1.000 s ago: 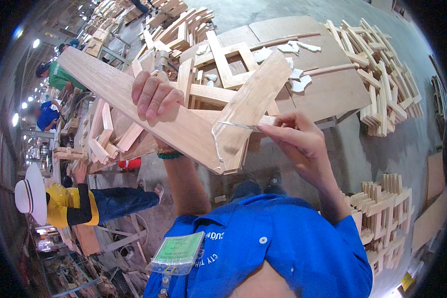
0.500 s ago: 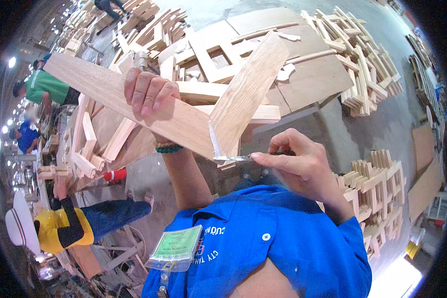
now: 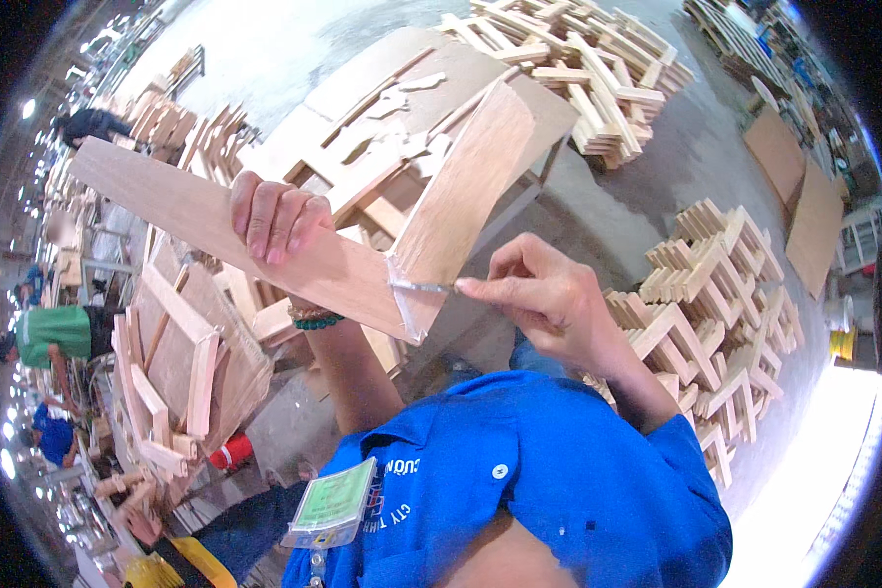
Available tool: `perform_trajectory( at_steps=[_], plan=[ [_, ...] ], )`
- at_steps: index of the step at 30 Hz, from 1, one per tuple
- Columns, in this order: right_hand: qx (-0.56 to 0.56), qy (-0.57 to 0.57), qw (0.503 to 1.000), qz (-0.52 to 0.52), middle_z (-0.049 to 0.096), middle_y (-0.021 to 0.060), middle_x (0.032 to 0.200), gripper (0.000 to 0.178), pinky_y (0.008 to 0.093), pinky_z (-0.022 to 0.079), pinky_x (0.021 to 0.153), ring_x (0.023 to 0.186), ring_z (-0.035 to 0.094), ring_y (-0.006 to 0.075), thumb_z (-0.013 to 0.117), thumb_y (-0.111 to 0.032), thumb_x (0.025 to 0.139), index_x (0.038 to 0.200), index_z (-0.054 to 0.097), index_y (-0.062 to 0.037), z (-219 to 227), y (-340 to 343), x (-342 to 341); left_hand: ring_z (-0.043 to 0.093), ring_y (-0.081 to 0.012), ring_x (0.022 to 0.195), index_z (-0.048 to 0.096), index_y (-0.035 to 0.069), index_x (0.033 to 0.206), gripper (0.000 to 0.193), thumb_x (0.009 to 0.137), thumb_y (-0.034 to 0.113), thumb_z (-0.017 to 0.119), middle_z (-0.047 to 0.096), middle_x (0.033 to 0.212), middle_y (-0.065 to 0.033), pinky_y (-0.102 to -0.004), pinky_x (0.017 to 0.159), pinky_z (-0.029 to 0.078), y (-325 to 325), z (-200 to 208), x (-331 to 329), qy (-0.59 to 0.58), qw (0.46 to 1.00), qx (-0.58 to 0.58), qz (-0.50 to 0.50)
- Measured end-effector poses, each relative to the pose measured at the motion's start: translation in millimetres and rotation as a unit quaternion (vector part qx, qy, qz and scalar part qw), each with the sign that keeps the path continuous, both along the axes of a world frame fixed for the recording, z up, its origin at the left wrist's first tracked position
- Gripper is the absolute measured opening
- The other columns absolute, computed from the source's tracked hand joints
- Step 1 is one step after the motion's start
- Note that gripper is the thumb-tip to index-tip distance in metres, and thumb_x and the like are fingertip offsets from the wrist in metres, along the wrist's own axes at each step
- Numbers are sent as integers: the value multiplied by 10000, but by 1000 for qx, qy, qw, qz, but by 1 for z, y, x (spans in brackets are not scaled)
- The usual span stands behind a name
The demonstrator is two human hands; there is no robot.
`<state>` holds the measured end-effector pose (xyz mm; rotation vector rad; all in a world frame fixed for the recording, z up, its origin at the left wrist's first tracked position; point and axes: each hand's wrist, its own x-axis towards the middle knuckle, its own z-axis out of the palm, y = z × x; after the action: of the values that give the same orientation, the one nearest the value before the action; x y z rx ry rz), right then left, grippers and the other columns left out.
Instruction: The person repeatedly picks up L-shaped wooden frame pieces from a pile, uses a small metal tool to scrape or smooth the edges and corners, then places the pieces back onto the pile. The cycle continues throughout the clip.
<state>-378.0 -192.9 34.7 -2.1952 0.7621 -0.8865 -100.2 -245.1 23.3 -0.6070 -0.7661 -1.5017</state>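
Wooden V-frame (image 3: pixel 294 245) gripped by left hand (image 3: pixel 276 211); right hand (image 3: pixel 544 294) pinches thin blade (image 3: pixel 423 287) at glued joint (image 3: pixel 407 299), cleanup seemingly unfinished.

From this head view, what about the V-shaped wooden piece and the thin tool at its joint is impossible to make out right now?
- Thin metal tool: its kind is too small to tell; the right hand pinches and hides its rear end.
- V-shaped joined wooden piece: its underside faces away from the head camera.
- Left hand: the palm and thumb are behind the board; only the fingers show.
- Clear film at the joint: glue or tape, too blurred to say.
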Motion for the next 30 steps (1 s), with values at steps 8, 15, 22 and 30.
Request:
perform_trajectory(
  at_steps=[8, 15, 22, 30],
  plan=[
    [200, -198, 952, -124, 555, 25, 872, 258, 232, 386, 662, 790, 494, 112, 609, 10, 819, 1056, 687, -55, -35, -57, -162, 515, -171, 512, 454, 92, 801, 245, 966, 272, 443, 524, 610, -47, -300, 519, 440, -105, -19, -130, -196, 980, 29, -23],
    [151, -249, 868, -403, 522, -1, 660, 96, 227, 361, 607, 658, 448, 84, 652, -74, 842, 893, 712, -18, -68, -69, -295, 559, -259, 656, 559, 1, 845, 477, 923, 457, 444, 568, 714, -159, -367, 631, 444, -149, -73, -341, -714, 664, 156, 156],
    [184, -276, 733, -594, 407, -90, 556, 211, 194, 181, 446, 481, 294, 1, 581, -183, 920, 911, 682, 2, -75, -53, -360, 608, -351, 702, 668, 5, 840, 630, 907, 562, 381, 617, 700, -211, -423, 698, 457, -176, -92, -457, -850, 510, -71, 115],
    [184, -270, 671, -666, 487, -53, 648, 231, 170, 228, 443, 500, 345, -1, 579, -184, 920, 992, 666, 19, -117, -58, -403, 608, -329, 666, 665, -9, 798, 670, 917, 569, 347, 619, 710, -226, -390, 644, 462, -239, -122, -533, -834, 543, -22, 96]
  ],
)
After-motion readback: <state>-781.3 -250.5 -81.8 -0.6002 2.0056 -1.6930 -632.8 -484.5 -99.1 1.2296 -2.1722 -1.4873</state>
